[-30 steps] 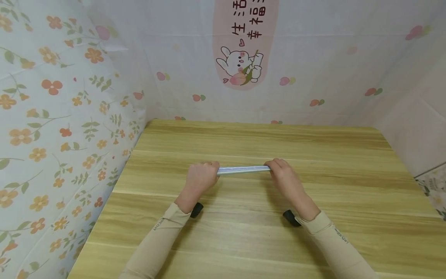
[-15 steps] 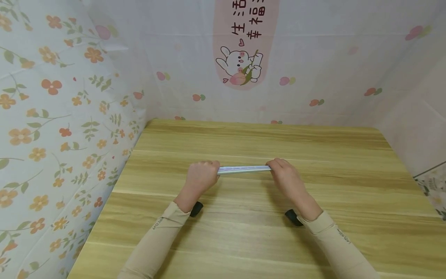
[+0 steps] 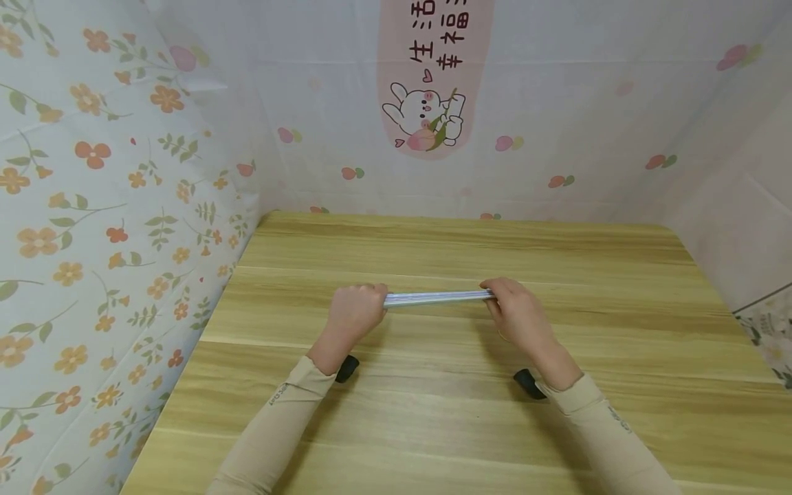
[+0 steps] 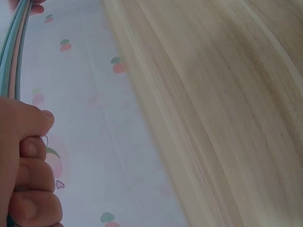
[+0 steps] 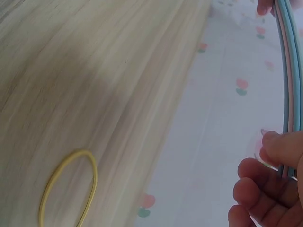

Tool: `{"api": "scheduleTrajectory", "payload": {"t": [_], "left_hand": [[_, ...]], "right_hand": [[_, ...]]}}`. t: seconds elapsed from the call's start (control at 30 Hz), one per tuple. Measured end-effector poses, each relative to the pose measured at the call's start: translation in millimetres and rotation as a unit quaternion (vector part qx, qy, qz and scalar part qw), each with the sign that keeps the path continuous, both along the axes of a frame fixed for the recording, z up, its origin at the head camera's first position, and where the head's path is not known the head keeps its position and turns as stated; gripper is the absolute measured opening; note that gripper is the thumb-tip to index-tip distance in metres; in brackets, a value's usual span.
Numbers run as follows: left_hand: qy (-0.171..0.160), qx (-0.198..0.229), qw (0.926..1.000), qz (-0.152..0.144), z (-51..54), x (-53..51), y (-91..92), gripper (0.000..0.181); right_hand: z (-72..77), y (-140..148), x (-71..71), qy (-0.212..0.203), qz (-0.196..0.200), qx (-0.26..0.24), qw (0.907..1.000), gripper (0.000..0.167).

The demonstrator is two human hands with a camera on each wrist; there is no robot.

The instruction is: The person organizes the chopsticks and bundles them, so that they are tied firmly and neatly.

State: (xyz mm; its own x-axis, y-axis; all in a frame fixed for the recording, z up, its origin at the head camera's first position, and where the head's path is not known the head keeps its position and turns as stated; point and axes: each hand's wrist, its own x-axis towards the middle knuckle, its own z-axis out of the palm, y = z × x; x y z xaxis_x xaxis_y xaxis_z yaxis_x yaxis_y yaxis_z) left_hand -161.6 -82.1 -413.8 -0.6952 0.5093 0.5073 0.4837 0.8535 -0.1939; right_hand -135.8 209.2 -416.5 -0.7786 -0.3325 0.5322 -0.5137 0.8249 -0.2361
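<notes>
A slim bundle of pastel drinking straws (image 3: pixel 438 298), blue and pink among them, spans level between both hands above the table. My left hand (image 3: pixel 357 311) grips its left end in a fist, with the thumb (image 4: pixel 38 120) lying along the top in the left wrist view. My right hand (image 3: pixel 518 313) holds the other end between thumb and fingers, and the straw ends show there in the right wrist view. A thin yellow rubber band (image 5: pixel 83 152) appears as a loop in the right wrist view. Where it is attached lies out of frame.
Below the hands is a wood-grain table (image 3: pixel 427 412). A white printed cloth (image 3: pixel 309 103) hangs behind its far edge, and a floral cloth (image 3: pixel 124 227) hangs along the left. Black wrist mounts (image 3: pixel 529 383) show beneath the sleeves.
My right hand has shifted to the right along the straws, so a longer stretch of the bundle shows. A thin loop now shows under that hand. My left hand has barely moved.
</notes>
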Motion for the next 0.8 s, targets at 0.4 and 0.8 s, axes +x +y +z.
{"api": "scheduleTrajectory", "payload": {"t": [0.4,0.8], "left_hand": [[0.008,-0.002,0.9999,0.008,2.4,-0.6,-5.6,0.027],[0.003,0.010,0.9999,0.006,1.9,-1.3,-8.2,0.028]], "right_hand": [[-0.8,20,5.3,-0.024,-0.039,0.012,0.9989,0.026],[-12.6,34,12.9,0.003,-0.047,0.023,0.9986,0.009]]}}
